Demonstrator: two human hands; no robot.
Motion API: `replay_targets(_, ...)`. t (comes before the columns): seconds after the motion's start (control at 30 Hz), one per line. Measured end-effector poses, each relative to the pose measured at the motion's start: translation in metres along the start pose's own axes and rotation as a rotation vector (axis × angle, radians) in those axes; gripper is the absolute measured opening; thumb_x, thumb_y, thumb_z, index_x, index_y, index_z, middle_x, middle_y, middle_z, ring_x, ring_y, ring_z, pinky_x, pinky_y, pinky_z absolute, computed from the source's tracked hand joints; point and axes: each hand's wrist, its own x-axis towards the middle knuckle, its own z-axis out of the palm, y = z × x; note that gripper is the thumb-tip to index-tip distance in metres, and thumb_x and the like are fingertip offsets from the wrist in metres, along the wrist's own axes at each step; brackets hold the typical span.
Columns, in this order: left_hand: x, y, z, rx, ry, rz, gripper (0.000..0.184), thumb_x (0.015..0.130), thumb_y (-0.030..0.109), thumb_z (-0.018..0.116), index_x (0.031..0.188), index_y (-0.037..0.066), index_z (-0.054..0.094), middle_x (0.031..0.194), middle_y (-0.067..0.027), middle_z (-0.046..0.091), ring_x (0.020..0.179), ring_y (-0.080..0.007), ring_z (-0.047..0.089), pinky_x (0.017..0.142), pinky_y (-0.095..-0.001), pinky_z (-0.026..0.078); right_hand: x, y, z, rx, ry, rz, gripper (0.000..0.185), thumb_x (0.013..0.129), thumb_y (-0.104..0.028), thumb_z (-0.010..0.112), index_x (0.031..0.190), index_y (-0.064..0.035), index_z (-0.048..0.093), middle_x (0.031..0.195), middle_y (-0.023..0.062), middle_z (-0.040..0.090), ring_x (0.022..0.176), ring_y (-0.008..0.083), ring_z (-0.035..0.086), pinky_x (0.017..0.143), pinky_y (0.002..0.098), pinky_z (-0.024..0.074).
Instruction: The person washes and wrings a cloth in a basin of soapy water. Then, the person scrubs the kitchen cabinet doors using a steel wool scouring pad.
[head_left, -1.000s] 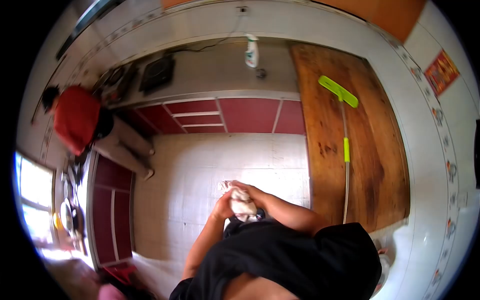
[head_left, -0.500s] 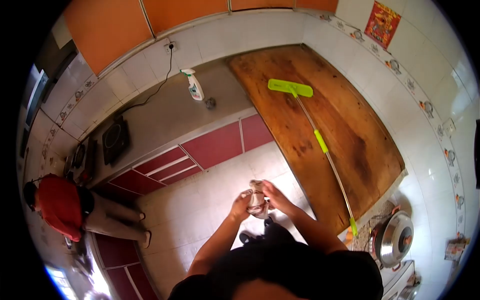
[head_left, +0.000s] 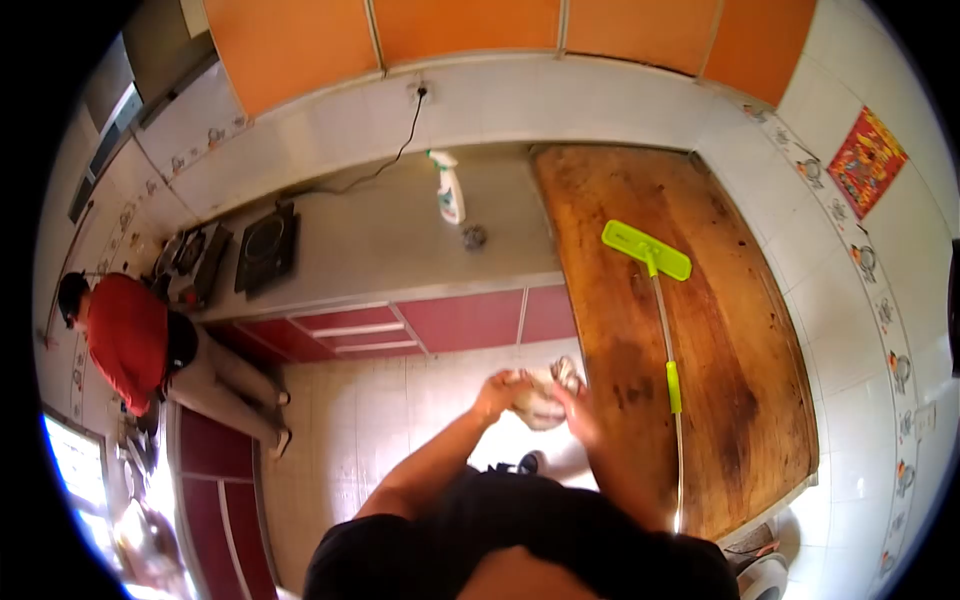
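A crumpled, light-coloured cloth with darker stripes [head_left: 538, 402] is held between both hands above the pale tiled floor. My left hand [head_left: 494, 397] grips its left side, the fingers closed on it. On the right side, my right hand [head_left: 577, 408] is closed on the cloth, somewhat blurred, with a bunched end sticking up above it. Both hands are in front of the red cabinets, left of the wooden table top [head_left: 620, 330].
A green flat mop [head_left: 648, 250] lies on the wooden top. The grey counter [head_left: 350, 235] bears a spray bottle [head_left: 449, 190], a scouring pad [head_left: 474, 237] and a black cooktop [head_left: 267, 245]. A person in red [head_left: 128, 335] stands at the far left.
The view has swung about. The cloth, earlier bunched close to my body, is now held further out and spread wider between my hands, nearer the wooden top.
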Motion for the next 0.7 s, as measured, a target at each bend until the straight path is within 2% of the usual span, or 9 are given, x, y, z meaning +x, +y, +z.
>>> replay_targets(0.07, 0.008, 0.014, -0.012, 0.034, 0.094, 0.039, 0.027, 0.094, 0.024, 0.07, 0.108, 0.002, 0.062, 0.092, -0.0071, 0.07, 0.077, -0.0163, 0.066, 0.069, -0.0294, 0.055, 0.025, -0.025, 0.02, -0.053, 0.035, 0.023, 0.027, 0.096, -0.02, 0.066, 0.119, -0.0053, 0.062, 0.11, 0.0064, 0.068, 0.092, 0.0156, 0.067, 0.082, 0.0296, 0.0539)
replay_targets(0.17, 0.037, 0.023, -0.043, 0.012, 0.181, 0.123, 0.029, 0.096, 0.026, 0.068, 0.109, 0.002, 0.062, 0.095, -0.0087, 0.069, 0.079, -0.016, 0.066, 0.07, -0.0288, 0.055, 0.077, -0.029, 0.037, -0.148, 0.002, 0.226, 0.035, 0.098, -0.026, 0.065, 0.124, -0.0032, 0.059, 0.115, 0.0072, 0.067, 0.101, 0.0159, 0.065, 0.088, 0.0312, 0.0532)
replay_targets(0.23, 0.056, 0.043, -0.064, -0.23, 0.227, 0.021, 0.027, 0.101, 0.023, 0.055, 0.117, 0.003, 0.059, 0.109, -0.0093, 0.068, 0.095, -0.0204, 0.067, 0.084, -0.0335, 0.055, 0.113, -0.019, 0.056, -0.204, -0.068, 0.185, 0.043, 0.099, -0.03, 0.063, 0.131, -0.0026, 0.055, 0.12, 0.0075, 0.064, 0.109, 0.0164, 0.062, 0.092, 0.0314, 0.0508)
replay_targets(0.3, 0.074, 0.071, -0.102, -0.448, 0.083, 0.054, 0.033, 0.102, 0.026, 0.048, 0.124, 0.002, 0.057, 0.118, -0.0131, 0.065, 0.106, -0.0254, 0.065, 0.094, -0.0386, 0.053, 0.16, -0.019, 0.075, -0.32, -0.196, 0.397, 0.071, 0.095, -0.047, 0.065, 0.142, 0.0026, 0.044, 0.132, 0.0178, 0.058, 0.123, 0.0226, 0.054, 0.101, 0.0349, 0.0444)
replay_targets(0.37, 0.085, 0.093, -0.134, -0.576, 0.028, 0.089, 0.037, 0.102, 0.029, 0.046, 0.126, 0.002, 0.056, 0.122, -0.0155, 0.064, 0.113, -0.0296, 0.062, 0.099, -0.0429, 0.051, 0.209, -0.021, 0.1, -0.69, -0.305, 0.32, 0.071, 0.093, -0.042, 0.068, 0.14, 0.0041, 0.044, 0.137, 0.023, 0.054, 0.126, 0.0301, 0.053, 0.104, 0.043, 0.0429)
replay_targets(0.43, 0.105, 0.13, -0.166, -0.604, 0.054, 0.133, 0.038, 0.099, 0.03, 0.049, 0.124, 0.002, 0.058, 0.12, -0.0163, 0.064, 0.117, -0.033, 0.059, 0.1, -0.0464, 0.05, 0.266, -0.002, 0.112, -1.092, -0.272, -0.01, 0.068, 0.09, -0.036, 0.069, 0.14, 0.0037, 0.045, 0.137, 0.0238, 0.053, 0.126, 0.0345, 0.052, 0.106, 0.0475, 0.04)
replay_targets(0.57, 0.16, 0.167, -0.263, -0.455, 0.235, 0.239, 0.029, 0.097, 0.026, 0.053, 0.116, 0.005, 0.06, 0.111, -0.0141, 0.066, 0.102, -0.0302, 0.066, 0.089, -0.0429, 0.054, 0.406, 0.025, 0.146, -1.508, -0.182, -0.443, 0.065, 0.084, -0.027, 0.071, 0.138, 0.0008, 0.047, 0.133, 0.0248, 0.053, 0.124, 0.0401, 0.049, 0.109, 0.0513, 0.0349)
replay_targets(0.6, 0.176, 0.176, -0.288, -0.379, 0.246, 0.276, 0.029, 0.097, 0.023, 0.053, 0.118, 0.003, 0.059, 0.111, -0.0136, 0.066, 0.102, -0.0297, 0.065, 0.09, -0.0425, 0.054, 0.424, 0.025, 0.159, -1.605, -0.133, -0.569, 0.063, 0.082, -0.021, 0.074, 0.135, -0.0004, 0.049, 0.131, 0.0234, 0.054, 0.116, 0.0426, 0.053, 0.103, 0.0478, 0.0421)
replay_targets(0.7, 0.208, 0.203, -0.339, -0.027, 0.353, 0.272, 0.032, 0.096, 0.019, 0.057, 0.121, 0.0, 0.056, 0.109, -0.0128, 0.067, 0.101, -0.0293, 0.065, 0.09, -0.0417, 0.052, 0.468, 0.048, 0.178, -1.813, -0.017, -0.315, 0.063, 0.08, -0.019, 0.075, 0.133, 0.0007, 0.049, 0.13, 0.0246, 0.053, 0.118, 0.043, 0.051, 0.101, 0.0471, 0.0433)
